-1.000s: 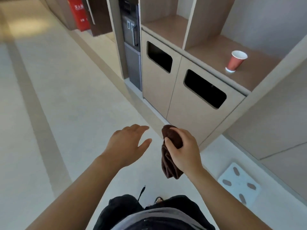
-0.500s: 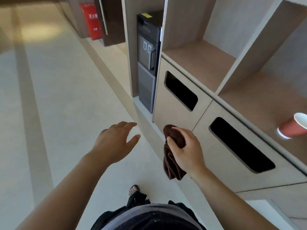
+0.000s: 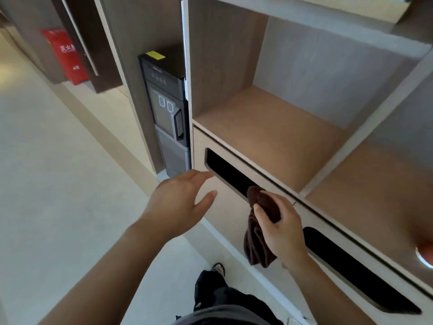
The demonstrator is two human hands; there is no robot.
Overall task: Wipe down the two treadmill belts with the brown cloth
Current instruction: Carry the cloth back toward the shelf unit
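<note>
A pale, smooth floor [image 3: 58, 184] runs along a built-in wall unit, with a low beige plinth [image 3: 112, 127] at the unit's foot. An open niche [image 3: 269, 137] has a warm wood-toned shelf, wood side panels and a grey back wall [image 3: 316, 78]. Below it, light cabinet fronts each carry a dark rectangular slot, one [image 3: 225, 172] under the niche and another [image 3: 351, 266] further right. Just left of the niche, a black water dispenser [image 3: 166, 109] stands in a narrow recess, a yellow label [image 3: 154, 55] on its top. Further along, a red box [image 3: 65, 55] with white characters sits on the plinth.
</note>
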